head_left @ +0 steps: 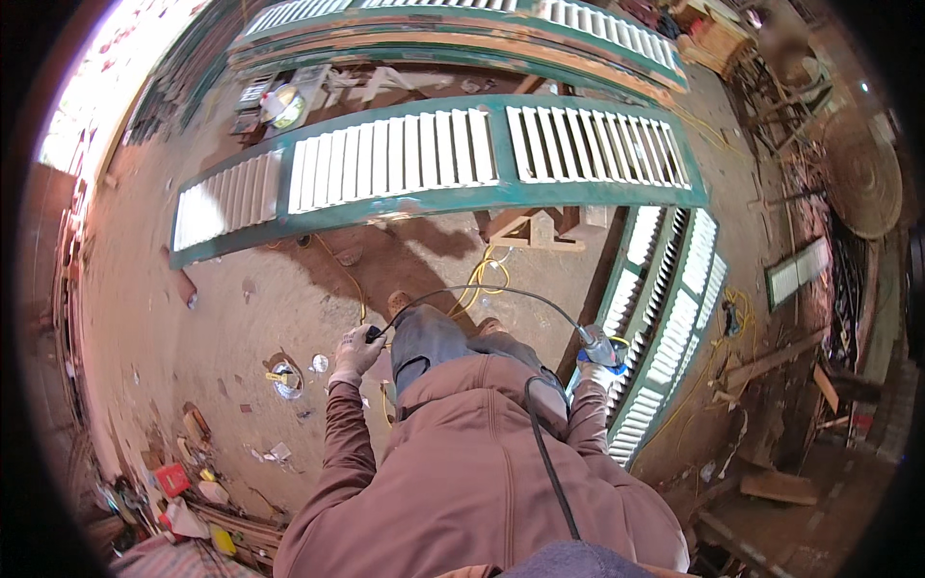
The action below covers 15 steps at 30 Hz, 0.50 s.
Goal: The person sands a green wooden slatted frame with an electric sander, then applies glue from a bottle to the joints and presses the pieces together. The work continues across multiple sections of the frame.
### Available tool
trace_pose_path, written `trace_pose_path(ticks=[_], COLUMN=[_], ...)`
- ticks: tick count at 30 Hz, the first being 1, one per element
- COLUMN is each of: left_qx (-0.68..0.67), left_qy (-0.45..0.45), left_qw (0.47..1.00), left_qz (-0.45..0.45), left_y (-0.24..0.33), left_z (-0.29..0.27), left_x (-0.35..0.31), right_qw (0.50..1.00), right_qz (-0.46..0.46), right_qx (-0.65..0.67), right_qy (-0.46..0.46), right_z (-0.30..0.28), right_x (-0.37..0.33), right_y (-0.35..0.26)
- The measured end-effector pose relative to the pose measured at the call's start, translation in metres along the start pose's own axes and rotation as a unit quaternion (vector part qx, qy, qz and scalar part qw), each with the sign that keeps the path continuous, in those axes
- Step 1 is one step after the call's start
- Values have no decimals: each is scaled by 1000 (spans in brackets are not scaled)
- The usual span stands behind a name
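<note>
My left hand (353, 356), in a pale work glove, is closed around the black end of a cable (374, 333). From there the black cord (482, 288) arcs across in front of my legs to a corded power tool (599, 349). My right hand (595, 374), also gloved, grips this tool, which has a grey body and blue parts; its exact kind is hard to make out. Ahead of me lies a long green shutter (414, 204) with white slats, raised off the floor. Neither hand touches it.
More green shutters (665, 337) lean together on my right, and others (462, 29) are stacked at the back. A yellow cord (482, 279) loops over the floor by my feet. A paint bucket (286, 108) stands behind the shutter. Scraps and a red box (173, 480) lie lower left.
</note>
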<state>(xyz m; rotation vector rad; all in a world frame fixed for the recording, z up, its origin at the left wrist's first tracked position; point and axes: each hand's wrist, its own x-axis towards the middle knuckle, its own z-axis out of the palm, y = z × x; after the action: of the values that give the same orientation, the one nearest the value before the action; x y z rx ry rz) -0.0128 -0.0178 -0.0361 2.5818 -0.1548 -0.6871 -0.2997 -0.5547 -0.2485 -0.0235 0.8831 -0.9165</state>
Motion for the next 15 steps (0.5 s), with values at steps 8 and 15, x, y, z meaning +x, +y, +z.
trace_pose_path(ticks=[8, 15], left_qx=[29, -549], left_qy=[-105, -100], left_qw=[994, 810], left_qz=[22, -181], left_y=[4, 6], left_z=[-12, -1], left_x=[44, 152], right_qw=[996, 984], right_qz=[-37, -116], right_qx=[51, 89], right_qy=[67, 101], right_z=[-18, 17], right_x=[-48, -92], right_y=[13, 38])
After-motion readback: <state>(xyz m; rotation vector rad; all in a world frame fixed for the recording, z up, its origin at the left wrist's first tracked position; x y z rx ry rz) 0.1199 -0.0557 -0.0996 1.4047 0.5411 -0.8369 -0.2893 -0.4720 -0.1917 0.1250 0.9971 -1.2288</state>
